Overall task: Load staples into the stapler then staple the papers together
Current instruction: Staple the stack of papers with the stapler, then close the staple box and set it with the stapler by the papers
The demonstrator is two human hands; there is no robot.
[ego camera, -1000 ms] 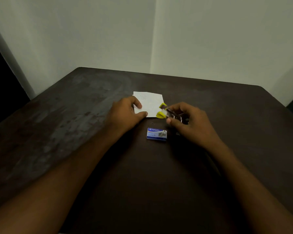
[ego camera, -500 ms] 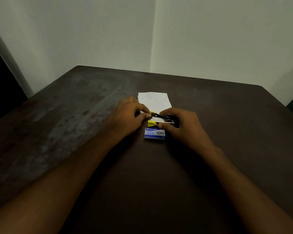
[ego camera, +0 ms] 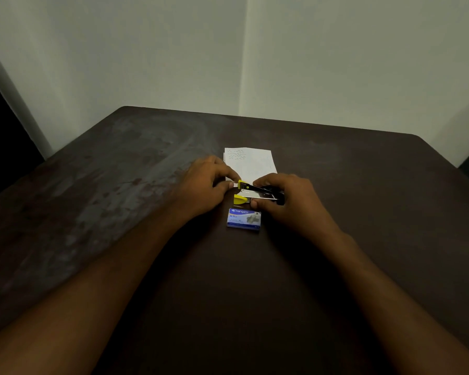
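At frame centre, the right hand (ego camera: 284, 197) clamps the stapler (ego camera: 257, 191), its long axis running left-right. The left hand (ego camera: 203, 185) pinches its yellow tip. Papers (ego camera: 251, 163) lie just above, staple box (ego camera: 243, 217) just below.

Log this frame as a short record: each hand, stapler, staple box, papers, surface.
left hand: fingertips pinched at the stapler's yellow front end
right hand: gripping the stapler's rear
stapler: yellow and black, held open, metal channel showing
staple box: blue, closed, on the table nearest the person
papers: white, flat, behind the stapler
table: dark, worn
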